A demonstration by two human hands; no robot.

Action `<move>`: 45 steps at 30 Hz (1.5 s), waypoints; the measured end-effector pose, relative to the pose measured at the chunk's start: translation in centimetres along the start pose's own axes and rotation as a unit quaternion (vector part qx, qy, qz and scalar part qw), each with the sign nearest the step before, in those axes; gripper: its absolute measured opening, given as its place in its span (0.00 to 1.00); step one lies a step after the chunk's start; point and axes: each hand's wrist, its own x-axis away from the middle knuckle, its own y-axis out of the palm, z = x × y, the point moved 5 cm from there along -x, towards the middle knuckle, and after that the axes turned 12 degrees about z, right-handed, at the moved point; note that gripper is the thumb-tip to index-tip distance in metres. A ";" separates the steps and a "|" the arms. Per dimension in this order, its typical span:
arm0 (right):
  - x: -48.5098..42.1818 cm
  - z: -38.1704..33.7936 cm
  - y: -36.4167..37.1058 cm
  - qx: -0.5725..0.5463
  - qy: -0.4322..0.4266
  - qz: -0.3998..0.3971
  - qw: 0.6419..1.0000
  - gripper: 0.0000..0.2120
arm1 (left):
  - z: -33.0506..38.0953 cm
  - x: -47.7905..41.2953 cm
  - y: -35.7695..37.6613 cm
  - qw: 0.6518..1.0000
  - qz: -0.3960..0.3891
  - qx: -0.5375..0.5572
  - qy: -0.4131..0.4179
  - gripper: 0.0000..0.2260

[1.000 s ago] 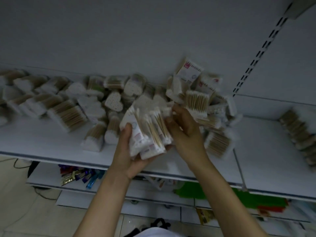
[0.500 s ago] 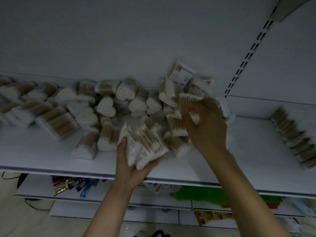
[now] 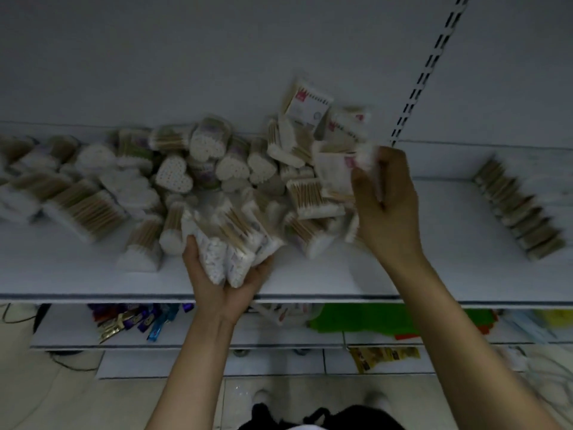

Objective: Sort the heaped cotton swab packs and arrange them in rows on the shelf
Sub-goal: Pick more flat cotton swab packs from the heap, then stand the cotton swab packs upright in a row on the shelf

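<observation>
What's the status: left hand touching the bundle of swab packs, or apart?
Touching. Head view: left hand cups the bundle of swab packs, thumb and fingers curled round it.

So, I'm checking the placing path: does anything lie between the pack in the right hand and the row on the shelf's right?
Nothing visible. The right hand grips a blurred pack at the right edge of the heap; from there to the row of packs only bare shelf shows.
</observation>
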 end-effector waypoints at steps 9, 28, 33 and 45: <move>2.4 3.3 -9.6 -0.017 0.060 -0.114 0.992 0.13 | -10.0 4.3 5.0 0.985 -0.122 -0.111 -0.046 0.26; -9.3 16.1 -33.6 0.098 -0.021 -0.048 0.994 0.09 | -36.6 0.7 11.2 0.992 -0.063 -0.074 -0.085 0.28; -17.6 16.5 -27.6 0.156 -0.132 -0.096 0.974 0.11 | -36.5 -0.1 10.7 0.990 -0.087 -0.065 -0.090 0.31; -21.5 22.5 -15.0 0.514 -0.327 -0.381 0.696 0.08 | -36.5 -0.9 10.2 0.983 -0.116 -0.078 -0.121 0.31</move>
